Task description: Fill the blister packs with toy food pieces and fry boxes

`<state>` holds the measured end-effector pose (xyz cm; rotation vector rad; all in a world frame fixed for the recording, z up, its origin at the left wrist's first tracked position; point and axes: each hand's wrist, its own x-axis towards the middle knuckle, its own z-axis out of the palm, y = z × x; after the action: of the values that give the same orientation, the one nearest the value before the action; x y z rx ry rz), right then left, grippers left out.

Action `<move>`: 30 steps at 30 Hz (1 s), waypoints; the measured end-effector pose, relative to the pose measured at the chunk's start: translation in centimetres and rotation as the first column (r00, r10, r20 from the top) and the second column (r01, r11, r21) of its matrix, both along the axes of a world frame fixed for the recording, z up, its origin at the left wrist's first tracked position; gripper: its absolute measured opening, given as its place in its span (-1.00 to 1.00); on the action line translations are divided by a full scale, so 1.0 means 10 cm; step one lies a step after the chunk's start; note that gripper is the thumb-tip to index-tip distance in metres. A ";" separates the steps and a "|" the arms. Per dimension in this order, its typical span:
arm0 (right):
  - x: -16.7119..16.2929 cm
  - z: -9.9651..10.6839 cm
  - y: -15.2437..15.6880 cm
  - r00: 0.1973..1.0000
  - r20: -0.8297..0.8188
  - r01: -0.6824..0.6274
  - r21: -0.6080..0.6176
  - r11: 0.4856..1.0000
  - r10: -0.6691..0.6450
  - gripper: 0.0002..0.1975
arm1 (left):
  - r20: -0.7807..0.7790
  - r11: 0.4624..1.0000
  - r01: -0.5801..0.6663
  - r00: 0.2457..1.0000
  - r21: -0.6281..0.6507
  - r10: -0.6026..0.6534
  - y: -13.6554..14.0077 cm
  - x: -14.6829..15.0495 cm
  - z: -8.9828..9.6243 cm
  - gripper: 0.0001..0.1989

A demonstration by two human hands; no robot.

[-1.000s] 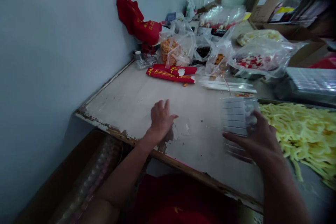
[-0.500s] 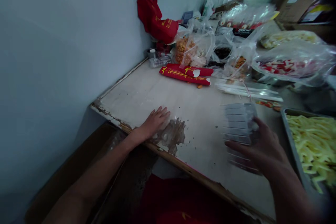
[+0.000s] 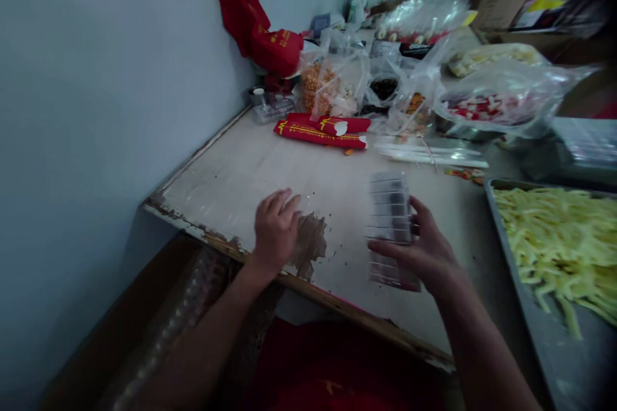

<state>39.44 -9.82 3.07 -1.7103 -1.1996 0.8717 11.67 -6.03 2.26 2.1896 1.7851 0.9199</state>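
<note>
My right hand (image 3: pixel 424 247) grips a clear ribbed plastic container (image 3: pixel 387 221) by its right side, thumb toward the near end. The container is tilted above the white tabletop (image 3: pixel 332 170); whether anything is inside cannot be made out. Near the table's worn front edge, my left hand (image 3: pixel 277 228) hovers with loosely bent fingers apart, and nothing shows in it. Under and beside that hand is a patch of peeled surface (image 3: pixel 311 244). To the right of my right forearm stands a metal tray (image 3: pixel 511 257) with pale yellow strips (image 3: pixel 554 237) in it.
Red printed packets (image 3: pixel 321 135) and white sticks in clear wrap (image 3: pixel 429 153) lie across the table. Behind them crowd plastic bags of food (image 3: pixel 332 87), one with red and white pieces (image 3: pixel 486 109). A red cloth item (image 3: pixel 260 32) leans against the left wall.
My left hand has lifted from flat on the table and curled its fingers. The right hand has carried the container leftward, nearer the left hand. The view has turned slightly right.
</note>
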 end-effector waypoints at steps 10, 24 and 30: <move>0.09 0.00 -0.14 0.984 -0.154 -0.096 -0.038 0.995 0.090 0.26 | 0.920 0.740 0.547 0.263 -0.392 0.292 0.03 1.38 0.17 -0.59; 0.54 -0.05 -0.77 0.835 -0.475 0.214 -0.181 0.960 -0.276 -0.17 | 0.414 0.870 0.141 0.907 -0.473 0.078 0.16 0.37 -0.06 -0.54; 0.31 0.00 -0.73 0.951 -0.296 0.069 -0.090 0.994 -0.093 0.09 | 0.651 0.804 0.470 0.746 -0.363 -0.141 -0.44 1.09 0.19 -0.71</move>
<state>42.52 -17.09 3.05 -1.6069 -0.8962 1.0951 22.56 -10.42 4.13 1.5450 1.1223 0.8076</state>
